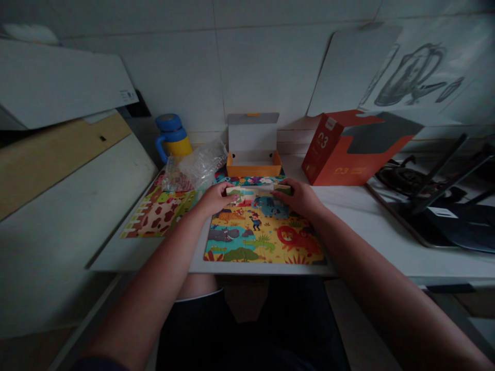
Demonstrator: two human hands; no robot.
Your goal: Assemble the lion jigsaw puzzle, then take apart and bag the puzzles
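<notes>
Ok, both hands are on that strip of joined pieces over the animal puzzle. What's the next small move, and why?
Probably lower the strip flat and press it into the animal puzzle. The left hand and right hand grip its two ends, and it lies across the puzzle's upper part, seemingly lined up with the finished rows below.

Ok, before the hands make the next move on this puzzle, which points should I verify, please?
1. Left hand grips the left end of the strip of pieces: ok.
2. Right hand grips its right end: ok.
3. Animal puzzle lies flat on the table: ok.
4. Orange box behind the puzzle is open: ok.
5. Plastic bag is clear of the puzzle's far left corner: cannot tell.
6. Strip is lined up with the rows below: cannot tell, the picture is dim.
</notes>
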